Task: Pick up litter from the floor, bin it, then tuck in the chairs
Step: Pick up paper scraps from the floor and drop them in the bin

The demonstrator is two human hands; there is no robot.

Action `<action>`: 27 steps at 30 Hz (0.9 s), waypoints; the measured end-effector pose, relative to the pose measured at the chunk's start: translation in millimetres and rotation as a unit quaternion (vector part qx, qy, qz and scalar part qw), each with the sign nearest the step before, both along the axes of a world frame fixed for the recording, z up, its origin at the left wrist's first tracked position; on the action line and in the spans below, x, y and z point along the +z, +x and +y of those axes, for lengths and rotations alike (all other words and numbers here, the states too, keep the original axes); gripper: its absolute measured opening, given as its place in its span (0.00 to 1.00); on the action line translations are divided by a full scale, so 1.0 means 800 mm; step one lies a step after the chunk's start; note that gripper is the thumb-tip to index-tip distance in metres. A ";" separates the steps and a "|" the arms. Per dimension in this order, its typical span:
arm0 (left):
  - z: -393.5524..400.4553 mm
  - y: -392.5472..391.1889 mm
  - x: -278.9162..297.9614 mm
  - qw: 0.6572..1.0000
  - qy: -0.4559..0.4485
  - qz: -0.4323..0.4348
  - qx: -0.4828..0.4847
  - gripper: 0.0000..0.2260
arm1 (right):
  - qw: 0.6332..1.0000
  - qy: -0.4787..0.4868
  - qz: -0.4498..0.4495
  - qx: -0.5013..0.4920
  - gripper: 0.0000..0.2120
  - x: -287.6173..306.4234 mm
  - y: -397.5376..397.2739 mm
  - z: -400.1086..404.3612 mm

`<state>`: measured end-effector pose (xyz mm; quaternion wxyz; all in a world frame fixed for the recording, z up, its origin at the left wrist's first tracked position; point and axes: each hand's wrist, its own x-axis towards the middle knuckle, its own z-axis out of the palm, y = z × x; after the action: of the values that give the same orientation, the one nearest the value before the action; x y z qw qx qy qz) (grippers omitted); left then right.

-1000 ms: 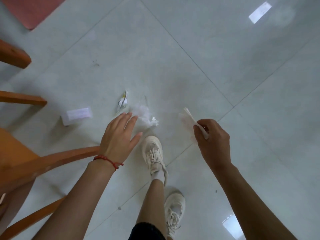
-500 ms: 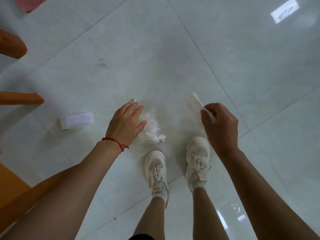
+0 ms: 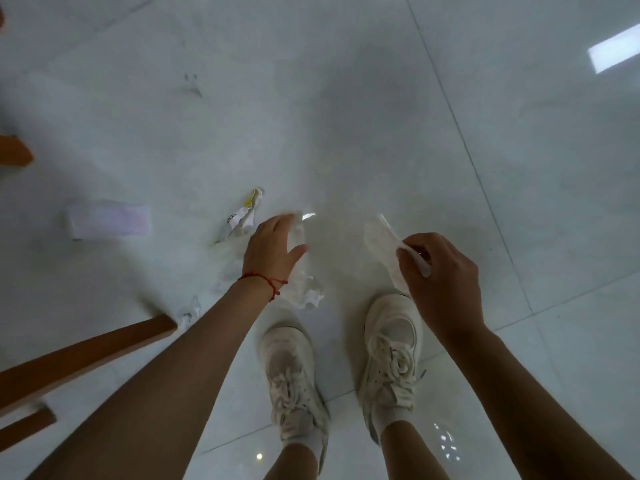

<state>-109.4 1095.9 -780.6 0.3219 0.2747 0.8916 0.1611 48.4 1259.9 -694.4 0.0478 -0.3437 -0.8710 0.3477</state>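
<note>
The left hand (image 3: 273, 247) reaches down over a crumpled clear plastic wrapper (image 3: 304, 292) on the pale tiled floor (image 3: 346, 116), its grip open, fingers spread. The right hand (image 3: 440, 271) has its grip pinched shut on a white tissue (image 3: 381, 240). A small yellow-printed wrapper (image 3: 242, 216) and a folded white paper (image 3: 109, 220) lie farther left. A wooden chair leg (image 3: 86, 355) stands near left.

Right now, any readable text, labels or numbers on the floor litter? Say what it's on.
Crumpled wrapper: dark print on a white strip, too small and blurred to read.
Flat white packet: faint pinkish marking, nothing legible.
White wrapper in the right hand: no print visible.
Crumpled tissue under the left hand: no print.
No readable text anywhere.
</note>
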 end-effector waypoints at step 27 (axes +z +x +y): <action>0.002 -0.017 0.215 0.964 0.201 0.121 0.128 0.02 | 1.000 0.007 0.009 0.016 0.02 0.147 -0.030 0.013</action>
<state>-122.9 1097.8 -608.9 0.1269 0.2352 0.9008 0.3423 24.5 1269.9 -576.5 0.0525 -0.3260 -0.8785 0.3452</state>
